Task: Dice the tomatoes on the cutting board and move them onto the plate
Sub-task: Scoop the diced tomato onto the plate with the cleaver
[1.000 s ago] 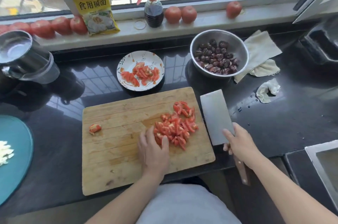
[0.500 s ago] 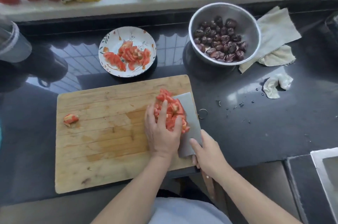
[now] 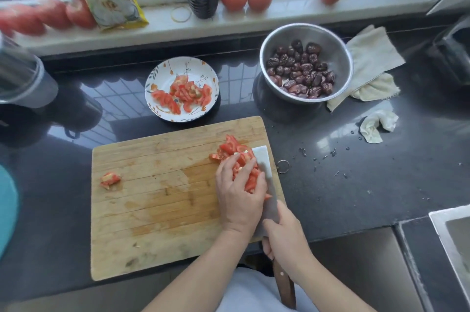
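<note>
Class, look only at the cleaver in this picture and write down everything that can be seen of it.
The cleaver has a broad, rectangular, pale grey blade that looks like metal, and a dark brown handle, seemingly wood, with a light rivet. It lies nearly flat along the right edge of the cutting board, tip pointing away from the person. The right hand grips the handle. Diced tomato is piled on the blade, and the left hand presses it there, hiding much of the blade.
</note>
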The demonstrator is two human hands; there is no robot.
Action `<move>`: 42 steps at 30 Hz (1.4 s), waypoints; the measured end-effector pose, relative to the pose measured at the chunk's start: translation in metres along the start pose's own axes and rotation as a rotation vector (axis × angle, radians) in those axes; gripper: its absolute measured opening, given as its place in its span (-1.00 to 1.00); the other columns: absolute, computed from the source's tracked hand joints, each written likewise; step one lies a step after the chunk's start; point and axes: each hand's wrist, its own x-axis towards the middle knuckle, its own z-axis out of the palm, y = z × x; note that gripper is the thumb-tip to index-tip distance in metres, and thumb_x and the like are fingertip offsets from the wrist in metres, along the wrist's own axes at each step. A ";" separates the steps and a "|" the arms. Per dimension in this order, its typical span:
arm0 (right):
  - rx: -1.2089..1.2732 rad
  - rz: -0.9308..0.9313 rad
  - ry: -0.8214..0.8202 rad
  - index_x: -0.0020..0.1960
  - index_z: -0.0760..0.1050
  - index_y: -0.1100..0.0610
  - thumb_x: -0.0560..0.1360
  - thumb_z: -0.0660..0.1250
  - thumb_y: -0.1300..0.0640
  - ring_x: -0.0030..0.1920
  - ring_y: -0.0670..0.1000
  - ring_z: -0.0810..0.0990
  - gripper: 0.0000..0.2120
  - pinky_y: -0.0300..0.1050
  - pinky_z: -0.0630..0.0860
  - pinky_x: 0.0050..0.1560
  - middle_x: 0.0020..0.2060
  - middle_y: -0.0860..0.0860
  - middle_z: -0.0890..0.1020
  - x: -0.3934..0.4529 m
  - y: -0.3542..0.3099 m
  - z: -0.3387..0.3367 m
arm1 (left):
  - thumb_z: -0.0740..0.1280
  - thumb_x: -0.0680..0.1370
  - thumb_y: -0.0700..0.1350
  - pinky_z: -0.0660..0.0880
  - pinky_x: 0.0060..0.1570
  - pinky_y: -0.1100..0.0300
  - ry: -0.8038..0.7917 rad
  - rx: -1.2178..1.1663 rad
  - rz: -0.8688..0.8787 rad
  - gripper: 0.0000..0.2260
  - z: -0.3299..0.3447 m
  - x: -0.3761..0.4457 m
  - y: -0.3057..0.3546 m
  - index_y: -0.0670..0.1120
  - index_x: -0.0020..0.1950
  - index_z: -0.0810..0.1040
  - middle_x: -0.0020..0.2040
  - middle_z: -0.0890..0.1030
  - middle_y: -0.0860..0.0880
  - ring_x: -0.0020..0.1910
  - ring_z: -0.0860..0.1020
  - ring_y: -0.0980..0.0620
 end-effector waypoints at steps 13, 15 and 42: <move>0.127 -0.195 -0.043 0.00 0.48 0.07 0.44 0.10 0.26 -0.51 0.07 0.48 -0.75 -0.09 0.40 -0.49 -0.29 0.23 0.65 0.072 -0.179 0.062 | 0.37 0.54 0.13 0.38 0.39 0.01 0.171 0.057 0.181 -0.68 -0.070 0.197 0.013 -0.01 0.15 0.75 0.27 0.59 -0.03 0.29 0.47 -0.10; 0.104 -0.199 -0.019 0.04 0.48 0.04 0.41 0.07 0.22 -0.51 0.06 0.50 -0.70 -0.09 0.44 -0.49 -0.25 0.22 0.65 0.103 -0.197 0.084 | 0.34 0.52 0.18 0.43 0.34 -0.02 0.189 0.076 0.168 -0.63 -0.066 0.232 -0.012 0.00 0.14 0.75 0.24 0.61 -0.05 0.25 0.49 -0.14; -0.069 -0.047 0.056 0.05 0.44 0.01 0.41 0.11 0.20 -0.39 0.10 0.59 -0.73 0.03 0.54 -0.31 -0.14 0.11 0.65 0.129 -0.221 0.049 | -0.12 0.69 0.01 0.05 0.60 -0.24 -0.168 0.810 0.436 -0.44 -0.057 0.312 -0.070 -0.11 0.41 0.57 0.41 0.59 -0.09 0.55 0.38 -0.14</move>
